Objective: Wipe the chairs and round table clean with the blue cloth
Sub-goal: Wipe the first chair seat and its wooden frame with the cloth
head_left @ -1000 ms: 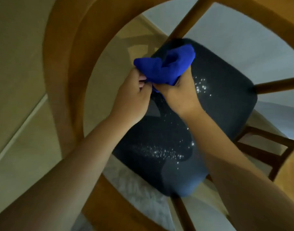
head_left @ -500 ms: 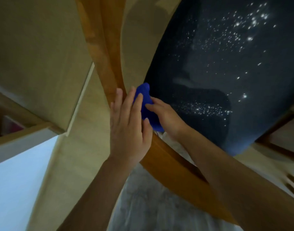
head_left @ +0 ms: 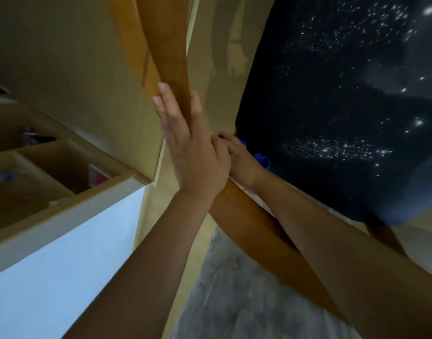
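The chair's curved wooden backrest rail (head_left: 166, 52) sweeps from the top centre down to the lower right. Its dark, speckled seat cushion (head_left: 344, 106) fills the upper right. My left hand (head_left: 188, 143) lies flat against the rail with its fingers straight and together, holding nothing. My right hand (head_left: 239, 160) is just behind it, closed on the blue cloth (head_left: 261, 160) and pressing it to the rail beside the cushion's edge. Most of the cloth is hidden under my right hand. The round table is not in sight.
A wooden shelf unit with open compartments (head_left: 50, 165) and a pale front panel (head_left: 63, 265) stands at the left. Beige floor (head_left: 63, 57) shows behind the rail, and grey marbled floor (head_left: 234, 289) lies at the bottom centre.
My head has moved closer and lower. The cloth went from both hands above the seat to my right hand on the rail; my left hand slid up the rail and now covers more of the cloth.
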Motion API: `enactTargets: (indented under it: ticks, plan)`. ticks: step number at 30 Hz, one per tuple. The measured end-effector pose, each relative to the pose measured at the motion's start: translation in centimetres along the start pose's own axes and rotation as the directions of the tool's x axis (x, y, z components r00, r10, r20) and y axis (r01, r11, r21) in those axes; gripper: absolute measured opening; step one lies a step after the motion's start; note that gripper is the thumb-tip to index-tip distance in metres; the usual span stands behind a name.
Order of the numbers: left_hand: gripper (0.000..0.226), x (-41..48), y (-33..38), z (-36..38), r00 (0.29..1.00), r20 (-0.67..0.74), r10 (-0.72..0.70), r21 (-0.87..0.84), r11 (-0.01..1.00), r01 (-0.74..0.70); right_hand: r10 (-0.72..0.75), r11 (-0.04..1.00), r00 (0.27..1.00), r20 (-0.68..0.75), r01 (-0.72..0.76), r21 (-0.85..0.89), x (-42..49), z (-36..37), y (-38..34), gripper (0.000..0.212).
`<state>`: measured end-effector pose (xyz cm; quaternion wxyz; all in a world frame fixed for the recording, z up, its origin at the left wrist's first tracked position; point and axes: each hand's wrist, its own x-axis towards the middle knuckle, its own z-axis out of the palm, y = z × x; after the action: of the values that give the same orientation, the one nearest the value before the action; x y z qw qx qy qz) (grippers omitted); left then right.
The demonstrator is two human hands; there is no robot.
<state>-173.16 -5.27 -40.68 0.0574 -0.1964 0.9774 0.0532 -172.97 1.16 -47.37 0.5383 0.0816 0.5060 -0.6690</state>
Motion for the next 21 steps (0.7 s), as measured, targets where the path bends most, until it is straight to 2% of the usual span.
enactTargets:
  ticks: [3, 5, 10, 13, 16, 21]
  plan:
    - [0.043, 0.3, -0.1, 0.0, 0.999, 0.051, 0.003, 0.034, 0.999, -0.004, -0.062, 0.995, 0.997, -0.051, 0.058, -0.077, 1.4, -0.1, 1.4, 0.017]
    - [0.036, 0.4, 0.0, 0.1, 0.997, 0.078, 0.004, 0.045, 0.999, -0.008, -0.045, 0.997, 0.992, -0.12, 0.037, -0.069, 2.6, -0.4, 1.8, 0.025]
    - [0.02, 0.6, 0.0, 0.2, 0.997, 0.069, 0.019, 0.088, 0.996, -0.025, 0.035, 0.997, 0.976, -0.217, -0.049, -0.059, 4.9, -0.9, 1.7, 0.013]
    - [0.016, 0.4, -0.1, 0.0, 0.997, 0.07, 0.014, 0.077, 0.997, -0.02, 0.067, 0.997, 0.993, -0.097, -0.061, 0.056, 3.2, -0.9, 0.9, 0.008]
    - [0.016, 0.3, -0.1, -0.3, 0.996, 0.083, 0.011, 0.071, 0.997, -0.017, 0.067, 0.994, 0.998, 0.004, -0.067, 0.082, 0.2, -0.8, -0.6, 0.013]
    - [0.018, 0.3, -0.1, -0.5, 0.997, 0.059, 0.041, 0.029, 0.999, -0.042, 0.123, 0.971, 0.991, 0.046, -0.13, 0.202, -3.0, -0.9, -0.9, 0.025]
